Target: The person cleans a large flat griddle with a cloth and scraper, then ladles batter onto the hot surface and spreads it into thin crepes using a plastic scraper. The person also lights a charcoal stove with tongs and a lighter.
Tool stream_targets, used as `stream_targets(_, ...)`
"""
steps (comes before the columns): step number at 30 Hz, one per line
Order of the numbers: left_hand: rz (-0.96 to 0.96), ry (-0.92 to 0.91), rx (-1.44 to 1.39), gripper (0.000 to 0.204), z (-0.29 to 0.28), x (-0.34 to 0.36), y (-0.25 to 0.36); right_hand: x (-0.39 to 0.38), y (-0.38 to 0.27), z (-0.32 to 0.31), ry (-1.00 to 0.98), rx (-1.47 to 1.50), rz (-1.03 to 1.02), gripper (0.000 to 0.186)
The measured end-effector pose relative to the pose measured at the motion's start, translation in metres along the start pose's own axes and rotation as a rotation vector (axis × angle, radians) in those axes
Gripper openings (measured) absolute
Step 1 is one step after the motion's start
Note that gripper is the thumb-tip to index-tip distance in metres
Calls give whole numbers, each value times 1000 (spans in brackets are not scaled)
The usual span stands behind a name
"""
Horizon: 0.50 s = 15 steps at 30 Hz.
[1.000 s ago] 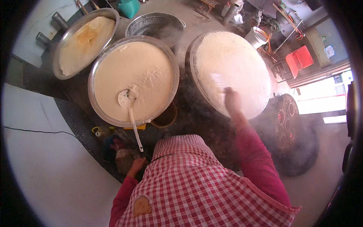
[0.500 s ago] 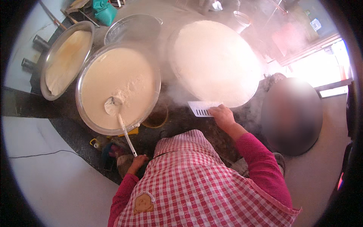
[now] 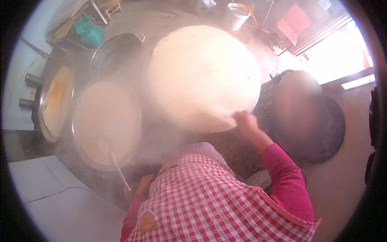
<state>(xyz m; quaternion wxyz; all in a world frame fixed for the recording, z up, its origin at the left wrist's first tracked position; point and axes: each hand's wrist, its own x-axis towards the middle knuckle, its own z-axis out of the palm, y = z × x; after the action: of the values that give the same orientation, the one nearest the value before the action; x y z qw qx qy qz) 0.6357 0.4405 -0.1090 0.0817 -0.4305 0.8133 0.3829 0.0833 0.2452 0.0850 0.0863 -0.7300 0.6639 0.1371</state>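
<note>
My right hand (image 3: 246, 122) is closed on a slotted metal spatula at the near right edge of a large round griddle (image 3: 205, 72) covered with pale batter. The blade (image 3: 215, 119) is smeared by motion and hardly stands out from the batter. To the left, a wide metal basin (image 3: 107, 121) holds more batter, dimmed by steam. A ladle (image 3: 119, 171) rests in it, its long handle leaning out over the near rim. My left hand (image 3: 146, 183) hangs low beside the checked apron, apart from the handle end; its fingers do not show clearly.
At far left stands an oval tray (image 3: 58, 105) with thin browned sheets. A dark pan (image 3: 116, 54) lies behind the basin, near a green bag (image 3: 89, 32). A white bucket (image 3: 236, 18) stands beyond the griddle. A big dark round thing (image 3: 334, 129) is at right, partly blurred. Steam drifts across.
My right hand has brought the spatula from in front of the griddle onto its near right edge. My left hand has come away from the ladle handle. The view has shifted, and steam now veils the basin.
</note>
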Motion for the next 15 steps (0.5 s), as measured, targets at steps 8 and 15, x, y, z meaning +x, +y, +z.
stream_targets(8,-395,-36,-59,29,14,21,11,85,130,-13,206,239,532,23)
stream_targets(15,-316,10,-100,30,12,27,22,68,120,8,353,347,254,18)
